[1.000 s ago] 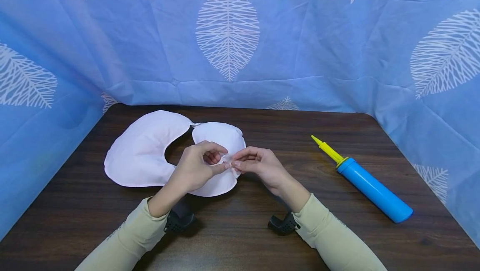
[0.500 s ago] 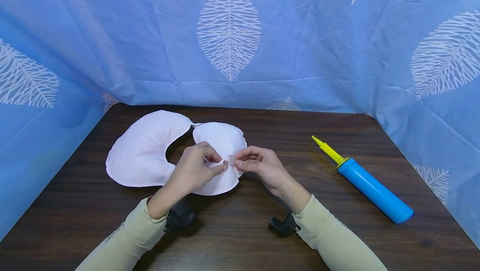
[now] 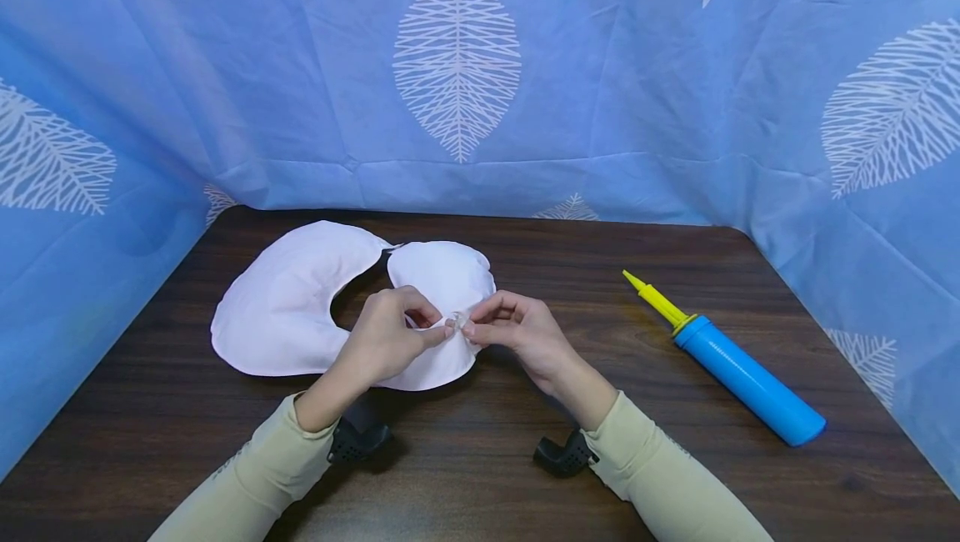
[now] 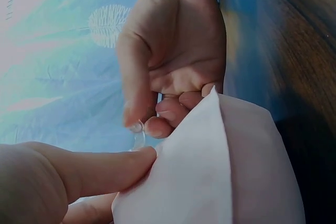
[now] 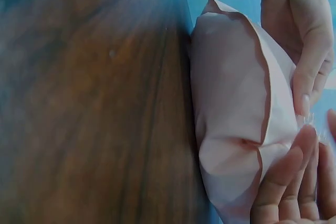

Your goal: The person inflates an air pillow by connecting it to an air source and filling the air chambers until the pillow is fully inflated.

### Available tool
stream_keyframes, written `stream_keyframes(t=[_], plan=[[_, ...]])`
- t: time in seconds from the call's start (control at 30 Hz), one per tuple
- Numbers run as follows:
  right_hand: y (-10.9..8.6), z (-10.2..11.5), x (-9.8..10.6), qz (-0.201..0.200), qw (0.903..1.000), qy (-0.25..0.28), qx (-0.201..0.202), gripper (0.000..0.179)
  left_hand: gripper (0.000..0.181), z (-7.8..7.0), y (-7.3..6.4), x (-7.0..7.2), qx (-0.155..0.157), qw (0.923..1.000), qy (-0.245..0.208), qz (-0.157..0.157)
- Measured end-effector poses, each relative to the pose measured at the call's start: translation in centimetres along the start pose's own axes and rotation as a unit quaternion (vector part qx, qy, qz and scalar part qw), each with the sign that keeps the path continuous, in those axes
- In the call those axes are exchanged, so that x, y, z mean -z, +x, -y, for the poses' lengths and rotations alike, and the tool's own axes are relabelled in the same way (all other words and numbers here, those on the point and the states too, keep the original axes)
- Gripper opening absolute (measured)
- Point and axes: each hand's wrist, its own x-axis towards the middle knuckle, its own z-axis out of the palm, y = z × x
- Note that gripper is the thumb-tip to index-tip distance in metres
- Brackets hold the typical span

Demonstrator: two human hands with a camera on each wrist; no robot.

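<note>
A puffed-up, pale U-shaped neck pillow (image 3: pixel 277 308) lies on the table, its right lobe under both hands. At that lobe a clear plastic air valve (image 3: pixel 456 321) stands up between the fingertips. My left hand (image 3: pixel 393 338) pinches the valve's base and the pillow fabric round it between thumb and forefinger. Facing it, my right hand (image 3: pixel 525 333) pinches the clear cap (image 4: pixel 137 127) of the valve, which the left wrist view shows at its thumb tip. In the right wrist view the fingers partly cover the valve; whether its cap is seated cannot be told.
A blue hand pump (image 3: pixel 750 379) with a yellow nozzle lies on the right of the dark wooden table (image 3: pixel 480 475). Blue leaf-patterned cloth (image 3: pixel 300 67) hangs behind and at both sides. Each wrist carries a black camera mount (image 3: pixel 566 452).
The left thumb and forefinger have shifted slightly, and more of the clear valve shows between the fingertips. The right hand has moved only a little. The pump lies unmoved.
</note>
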Motion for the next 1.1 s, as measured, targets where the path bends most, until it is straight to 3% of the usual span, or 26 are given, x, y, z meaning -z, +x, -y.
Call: stream_keyframes(t=[0.13,0.3,0.6,1.1], plan=[[0.0,-0.1,0.5,0.052,0.9978,0.036,0.021,0.016,0.01,-0.1,0.0,0.1,-0.004,1.0,-0.003,-0.001],[-0.1,-0.3,1.2,0.096,0.9914,0.088,0.015,0.023,0.01,0.0,0.1,0.0,-0.007,0.9999,-0.011,-0.001],[0.3,-1.0,0.6,0.088,0.9933,0.072,-0.023,0.021,0.011,0.0,0.0,0.0,-0.005,0.9996,-0.016,0.023],[0.4,-1.4,-0.4,0.065,0.9908,0.116,-0.028,0.03,0.007,-0.1,-0.1,-0.3,-0.017,0.9991,-0.027,0.03]])
